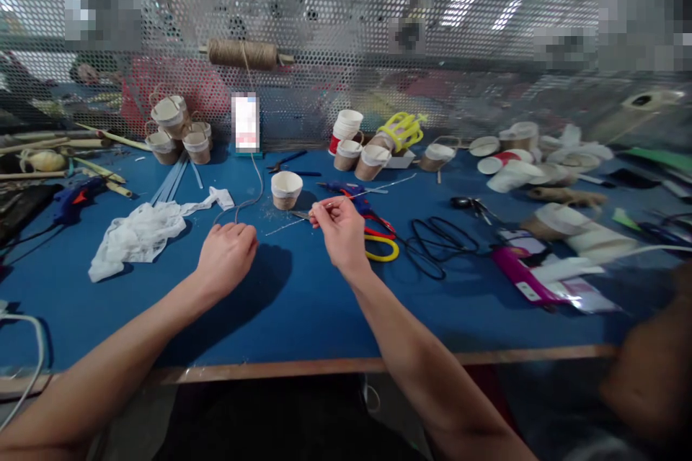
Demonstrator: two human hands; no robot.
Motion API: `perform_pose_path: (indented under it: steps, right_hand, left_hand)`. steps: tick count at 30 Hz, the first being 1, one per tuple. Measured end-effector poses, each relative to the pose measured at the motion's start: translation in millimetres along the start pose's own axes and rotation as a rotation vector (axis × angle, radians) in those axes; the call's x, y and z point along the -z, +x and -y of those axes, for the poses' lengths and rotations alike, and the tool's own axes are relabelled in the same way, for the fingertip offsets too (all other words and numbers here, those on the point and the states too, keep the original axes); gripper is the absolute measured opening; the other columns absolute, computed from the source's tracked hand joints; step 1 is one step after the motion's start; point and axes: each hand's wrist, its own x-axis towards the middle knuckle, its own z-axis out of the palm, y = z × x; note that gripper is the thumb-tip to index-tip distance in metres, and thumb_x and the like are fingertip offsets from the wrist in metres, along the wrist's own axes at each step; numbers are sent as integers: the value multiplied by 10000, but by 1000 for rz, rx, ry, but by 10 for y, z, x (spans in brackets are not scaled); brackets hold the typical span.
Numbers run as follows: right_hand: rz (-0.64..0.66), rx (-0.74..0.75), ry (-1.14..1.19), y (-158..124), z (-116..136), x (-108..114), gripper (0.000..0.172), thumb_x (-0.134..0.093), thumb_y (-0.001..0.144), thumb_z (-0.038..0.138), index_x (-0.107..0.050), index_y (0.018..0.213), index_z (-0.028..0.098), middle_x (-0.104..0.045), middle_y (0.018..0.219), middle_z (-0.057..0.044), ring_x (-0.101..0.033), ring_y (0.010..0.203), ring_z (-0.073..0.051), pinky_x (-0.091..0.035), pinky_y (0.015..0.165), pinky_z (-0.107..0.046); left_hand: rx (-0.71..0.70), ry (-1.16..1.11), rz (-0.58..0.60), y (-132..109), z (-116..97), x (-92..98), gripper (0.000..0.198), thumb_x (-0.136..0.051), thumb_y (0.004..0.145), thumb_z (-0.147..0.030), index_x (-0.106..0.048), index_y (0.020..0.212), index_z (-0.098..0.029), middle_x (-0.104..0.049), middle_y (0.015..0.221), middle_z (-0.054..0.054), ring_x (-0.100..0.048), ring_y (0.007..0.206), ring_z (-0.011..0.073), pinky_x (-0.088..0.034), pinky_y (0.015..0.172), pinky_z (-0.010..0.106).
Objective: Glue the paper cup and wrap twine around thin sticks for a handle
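Observation:
My left hand (pixel 228 256) is held over the blue table with its fingers curled in. Whatever it may hold is hidden. A thin grey cord (pixel 262 184) loops down close behind its knuckles. My right hand (pixel 342 230) pinches a thin, straight whitish strand (pixel 392 184) between thumb and fingers; the strand sticks out on both sides. Just beyond the hands stands a small paper cup (pixel 286 191) with twine wrapped around its lower part and a white rim. Scissors (pixel 385 248) with yellow and red handles lie beneath and beside my right hand, partly covered by it.
White crumpled cloth (pixel 138 234) lies at left, near a blue glue gun (pixel 78 198). A twine spool (pixel 243 54) hangs on the mesh partition. Several twine-wrapped cups (pixel 197 148) stand at the back. Black cable (pixel 432 245), keys (pixel 470 203) and a purple packet (pixel 527 277) lie right.

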Motion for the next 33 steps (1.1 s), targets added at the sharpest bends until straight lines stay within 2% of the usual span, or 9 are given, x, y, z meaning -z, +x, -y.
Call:
perform_pose_path:
  steps: [6, 10, 13, 15, 19, 21, 23, 28, 33]
  right_hand:
    - [-20, -31, 166, 58, -42, 20, 164, -632, 706, 289, -510, 720, 180, -602, 628, 19, -560, 551, -96, -473, 536, -251]
    - [-24, -49, 200, 83, -45, 23, 174, -630, 700, 294, -494, 719, 186, -591, 631, 25, -553, 550, -93, -470, 540, -255]
    - [-20, -46, 213, 75, -31, 27, 179, -633, 696, 301, -495, 719, 189, -590, 628, 26, -553, 552, -96, -470, 539, -257]
    - [-18, -34, 193, 59, -19, 29, 178, -633, 699, 304, -499, 722, 190, -593, 624, 26, -555, 547, -98, -470, 531, -257]
    - [1, 41, 37, 19, 4, 22, 158, -624, 719, 298, -515, 730, 184, -597, 609, 17, -569, 550, -107, -478, 530, -259]
    - [0, 64, 3, 14, 1, 18, 155, -617, 727, 301, -515, 732, 185, -601, 615, 13, -574, 557, -110, -482, 535, -261]
    - [-18, 61, 30, 27, -14, 20, 160, -616, 727, 309, -512, 732, 188, -605, 628, 15, -573, 558, -107, -484, 539, -261]
    - [-43, 6, 159, 84, -52, 37, 172, -625, 706, 303, -497, 722, 189, -591, 633, 26, -556, 551, -95, -476, 537, -253]
    - [-57, -4, 206, 101, -29, 53, 157, -623, 698, 277, -491, 713, 193, -577, 634, 31, -545, 551, -91, -467, 538, -251]
  left_hand:
    - [190, -1034, 501, 24, 112, 38, 269, -531, 768, -412, -580, 763, -148, -608, 747, 48, -528, 673, 139, -377, 630, 270]
    - [298, -1507, 608, 27, 126, -6, 264, -627, 709, -401, -556, 770, -154, -549, 631, 13, -489, 585, 109, -362, 585, 260]
    - [241, -1494, 601, 14, 84, -35, 284, -641, 685, -404, -487, 680, -165, -461, 560, -26, -430, 546, 94, -339, 567, 253]
    - [179, -1201, 540, 10, 58, -35, 265, -607, 703, -387, -467, 650, -169, -441, 549, -33, -402, 537, 95, -324, 562, 252]
    - [53, -301, 127, 22, 40, -24, 105, -528, 708, -187, -479, 616, -175, -474, 587, 0, -423, 604, 139, -323, 614, 286]
    - [13, -133, 8, 26, 41, -18, 94, -505, 705, -153, -485, 616, -178, -503, 621, 20, -457, 663, 167, -337, 660, 309]
    - [29, -274, 94, 24, 44, -8, 82, -511, 730, -206, -504, 653, -176, -547, 662, 29, -487, 682, 168, -360, 668, 308]
    - [268, -1279, 521, 20, 70, 10, 249, -574, 741, -392, -493, 700, -160, -583, 636, 14, -527, 614, 123, -400, 631, 278]
    - [396, -1699, 650, 47, 108, -29, 255, -568, 766, -407, -577, 793, -154, -543, 608, 6, -499, 591, 112, -400, 601, 271]
